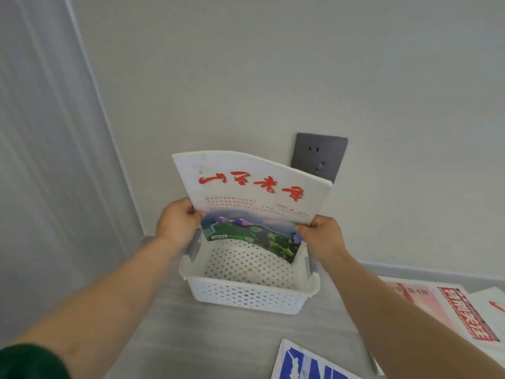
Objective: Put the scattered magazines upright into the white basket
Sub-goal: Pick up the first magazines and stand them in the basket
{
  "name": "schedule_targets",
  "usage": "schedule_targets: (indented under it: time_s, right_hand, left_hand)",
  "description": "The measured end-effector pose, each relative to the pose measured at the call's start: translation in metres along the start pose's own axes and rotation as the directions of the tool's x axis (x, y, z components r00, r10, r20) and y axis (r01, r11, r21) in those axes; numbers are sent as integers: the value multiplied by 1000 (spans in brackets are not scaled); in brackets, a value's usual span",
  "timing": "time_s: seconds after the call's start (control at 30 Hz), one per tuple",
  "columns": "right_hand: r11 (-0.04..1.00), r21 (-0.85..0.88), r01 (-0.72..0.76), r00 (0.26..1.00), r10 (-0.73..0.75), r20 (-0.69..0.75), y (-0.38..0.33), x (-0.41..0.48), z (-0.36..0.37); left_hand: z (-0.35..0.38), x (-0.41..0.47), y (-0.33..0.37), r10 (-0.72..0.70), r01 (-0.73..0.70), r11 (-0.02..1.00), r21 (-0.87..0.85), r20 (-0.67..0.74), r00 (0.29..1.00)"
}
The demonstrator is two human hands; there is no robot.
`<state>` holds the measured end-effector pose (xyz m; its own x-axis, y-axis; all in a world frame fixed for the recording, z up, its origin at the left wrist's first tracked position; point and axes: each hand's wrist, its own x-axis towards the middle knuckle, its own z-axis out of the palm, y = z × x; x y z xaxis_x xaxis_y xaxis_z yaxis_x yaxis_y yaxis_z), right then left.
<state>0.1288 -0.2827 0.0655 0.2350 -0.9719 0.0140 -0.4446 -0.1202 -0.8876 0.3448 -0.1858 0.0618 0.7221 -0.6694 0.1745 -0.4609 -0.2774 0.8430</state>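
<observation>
— Two walls meet in a corner at the back left, both plain pale grey-white; what else is in the room?

— A dark grey socket plate [319, 157] sits on the rear wall, partly hidden by the raised magazine. Below is a pale grey wood-grain floor [218, 343] with a light skirting strip along the wall's foot.

— Any writing?

— The magazine [252, 203] held up has four large red brush-style characters across a white upper cover, with small red lines beneath that are too fine to read. Its lower half is a landscape picture in greens and purples. On the floor at the right lies a pink magazine [437, 307] with a red-and-white title band, unreadable at this angle. A blue-and-white magazine [303, 362] lies at the bottom edge, cropped.

— Which way does the held one stand?

— Upright, cover facing the camera, title at the top, long axis near vertical and leaning slightly left. Its lower right corner dips inside the white basket [246, 296], against the far right side; the lower left edge is above the perforated bottom.

— And the hands?

— Left hand [177, 224] pinches the left edge, thumb on the cover, fingers behind. Right hand [321, 237] pinches the right edge likewise.
</observation>
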Motion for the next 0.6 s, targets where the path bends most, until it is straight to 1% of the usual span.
schedule_targets:
  time_s: [0.13,0.23,0.27,0.33,0.4,0.43,0.47,0.5,0.6]
  right_hand:
    - [999,-13,-35,999,36,24,6,17,3]
    - [999,-7,-49,998,49,26,9,25,9]
    - [999,0,-42,999,42,1,10,27,11]
    - [998,59,-18,994,25,-111,11,29,16]
    - [991,132,11,970,21,-241,13,28,21]
    - [989,145,33,965,6,-261,13,27,24]
    - [988,149,52,970,-14,-244,13,26,28]
    - [986,146,74,979,-44,-201,15,25,32]
    - [986,107,129,991,-124,-56,15,23,42]
  left_hand:
    - [15,12,-5,-6,6,1000,-10,28,1000]
    - [23,20,-8,-13,12,999,48,30,999]
    - [26,22,-10,-18,16,998,57,29,999]
    - [31,25,-9,-40,41,998,38,-6,999]
    - [36,26,-7,-106,102,993,-58,-70,992]
    - [38,27,-5,-140,130,986,-106,-91,986]
    - [41,28,-4,-157,144,981,-128,-96,983]
    - [43,29,-4,-154,144,983,-115,-88,984]
    - [47,32,-5,-109,109,994,-12,-55,992]
